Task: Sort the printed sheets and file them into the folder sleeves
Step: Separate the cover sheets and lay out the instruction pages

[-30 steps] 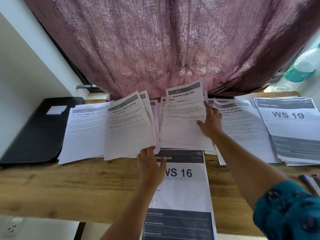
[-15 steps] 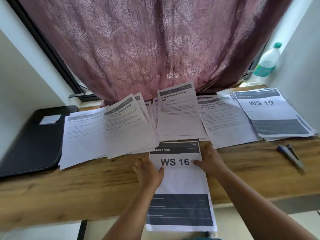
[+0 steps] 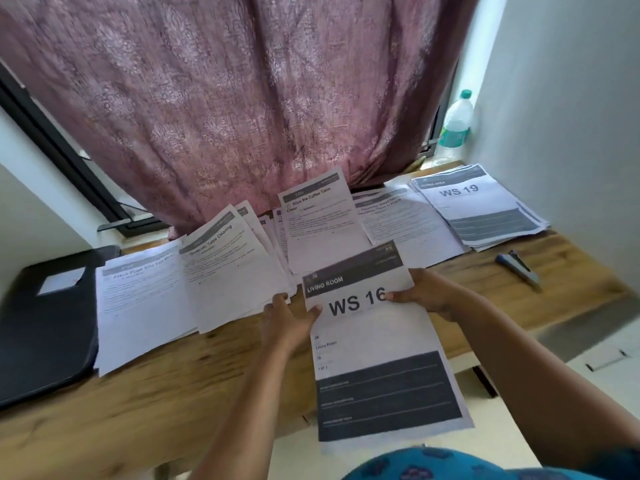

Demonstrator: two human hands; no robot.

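I hold the "WS 16" cover sheet (image 3: 374, 344) lifted off the wooden table (image 3: 145, 393), tilted toward me. My left hand (image 3: 287, 315) grips its left edge and my right hand (image 3: 429, 294) pinches its right edge, thumb on the print. Behind it lie fanned stacks: "Wipe the Coffee Table" (image 3: 322, 223), "Bedside Table Cleaning" (image 3: 232, 268), a left stack (image 3: 142, 299), another stack (image 3: 405, 223) right of centre, and the "WS 19" pile (image 3: 481, 209) far right. A black folder (image 3: 45, 320) lies at the left end.
A mauve curtain (image 3: 242, 98) hangs behind the table. A plastic water bottle (image 3: 455, 126) stands on the sill at the back right. A stapler (image 3: 517, 268) lies on the table's right part. White walls close in both sides.
The "WS 16" sheet, lying flat on the table half a second ago, is now lifted and tilted in both hands. A second ago my right hand was on the "Wipe the Coffee Table" stack.
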